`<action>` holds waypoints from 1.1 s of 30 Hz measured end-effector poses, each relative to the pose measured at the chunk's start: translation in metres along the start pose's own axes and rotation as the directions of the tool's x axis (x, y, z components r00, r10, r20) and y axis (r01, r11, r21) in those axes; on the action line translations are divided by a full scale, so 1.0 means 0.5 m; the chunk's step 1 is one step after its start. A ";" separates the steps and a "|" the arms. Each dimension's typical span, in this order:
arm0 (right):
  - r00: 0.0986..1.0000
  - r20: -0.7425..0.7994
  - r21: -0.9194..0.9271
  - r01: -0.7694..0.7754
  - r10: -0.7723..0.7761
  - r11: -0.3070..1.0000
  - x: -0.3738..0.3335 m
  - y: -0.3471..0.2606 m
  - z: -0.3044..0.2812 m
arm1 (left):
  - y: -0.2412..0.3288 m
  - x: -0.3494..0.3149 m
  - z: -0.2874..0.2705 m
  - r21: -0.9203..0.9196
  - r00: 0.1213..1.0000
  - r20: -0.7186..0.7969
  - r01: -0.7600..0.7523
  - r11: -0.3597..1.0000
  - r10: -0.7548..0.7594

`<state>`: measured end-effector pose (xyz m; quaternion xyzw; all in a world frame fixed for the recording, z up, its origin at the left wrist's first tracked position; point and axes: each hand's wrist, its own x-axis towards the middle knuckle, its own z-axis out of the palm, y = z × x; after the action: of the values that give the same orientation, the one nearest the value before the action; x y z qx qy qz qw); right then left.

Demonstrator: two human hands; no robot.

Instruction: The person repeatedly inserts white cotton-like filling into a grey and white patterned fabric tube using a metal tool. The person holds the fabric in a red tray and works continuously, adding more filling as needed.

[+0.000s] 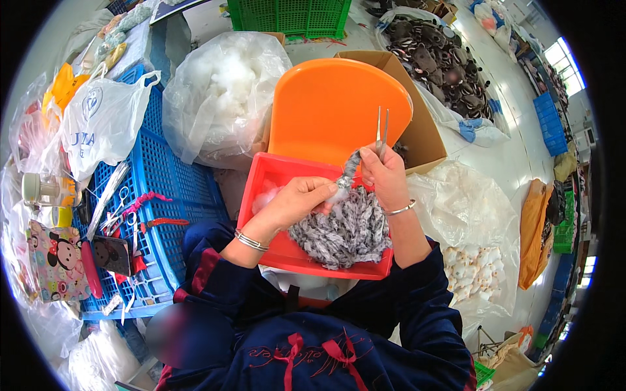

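Note:
Over the red plastic tray [373, 269], both my hands work on one small grey fuzzy tube [351, 171]. My left hand [301, 199] pinches its lower end, where a bit of white stuffing shows. My right hand [386, 181] is closed around metal tweezers [382, 133], tips pointing up and apart, and its fingers also touch the tube's upper end. Below lies a pile of similar grey and white fuzzy pieces [345, 229] in the tray. A tuft of white stuffing [264, 198] rests at the tray's left side, partly behind my left hand.
An orange plastic seat [332, 107] stands beyond the tray, against a cardboard box [424, 133]. Left of it sits a clear bag of white stuffing [225, 98]. Blue crates [179, 189] at my left hold scissors [120, 202] and a phone [112, 255]. Dark pieces [437, 65] fill a bag far right.

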<state>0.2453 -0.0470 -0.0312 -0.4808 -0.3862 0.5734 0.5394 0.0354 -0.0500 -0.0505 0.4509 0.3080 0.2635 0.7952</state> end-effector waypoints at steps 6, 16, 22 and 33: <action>0.997 0.010 -0.001 -0.076 0.076 0.997 -0.008 -0.009 0.022 | -0.009 0.001 -0.011 0.087 0.999 -0.047 -0.023 0.996 0.027; 0.997 -0.069 0.053 0.030 -0.027 0.998 -0.005 0.001 0.005 | 0.002 -0.005 -0.011 0.133 0.994 -0.103 -0.008 0.991 0.022; 0.997 -0.040 -0.055 0.059 -0.061 0.997 -0.007 0.006 0.019 | 0.008 -0.002 0.003 0.107 0.978 -0.186 -0.074 0.991 0.093; 0.995 0.078 -0.126 0.067 -0.057 0.990 -0.023 0.040 0.042 | -0.001 0.001 0.016 0.076 0.999 0.011 -0.039 0.996 0.038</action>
<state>0.2194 -0.0592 -0.0438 -0.4806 -0.4567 0.5478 0.5103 0.0415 -0.0540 -0.0479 0.4880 0.3053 0.2648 0.7737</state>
